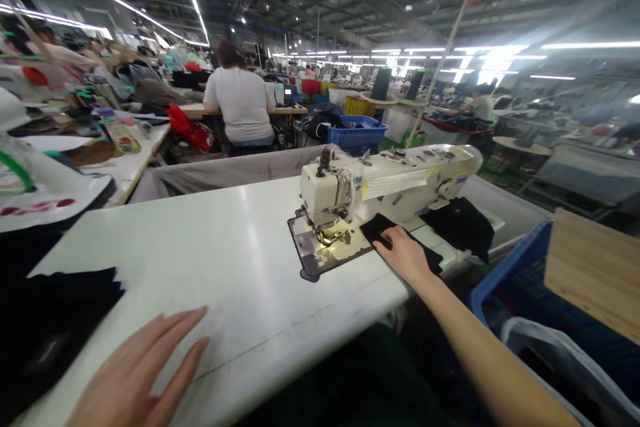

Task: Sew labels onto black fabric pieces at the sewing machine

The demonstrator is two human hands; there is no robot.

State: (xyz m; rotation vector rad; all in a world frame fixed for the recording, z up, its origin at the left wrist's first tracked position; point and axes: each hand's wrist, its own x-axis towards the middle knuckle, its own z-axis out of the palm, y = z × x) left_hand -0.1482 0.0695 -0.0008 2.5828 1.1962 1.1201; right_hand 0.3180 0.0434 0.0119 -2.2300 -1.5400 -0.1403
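My left hand (143,373) hovers over or rests on the near left part of the white table, fingers stretched out and nothing in them. My right hand (404,255) is on a piece of black fabric (383,223) just right of the needle area, with thumb and fingers closed on it. The sewing machine (325,193) stands on the table, its lit presser foot (330,235) above a metal plate with no cloth under it. A second black cloth (463,223) lies behind my right hand, beside the machine's base.
Black fabric (60,333) is piled at the table's left edge. On the right stand a blue crate (515,267) and a wooden board (595,267). Ahead, a person in a white shirt (240,103) sits at another table near a blue basket (355,137).
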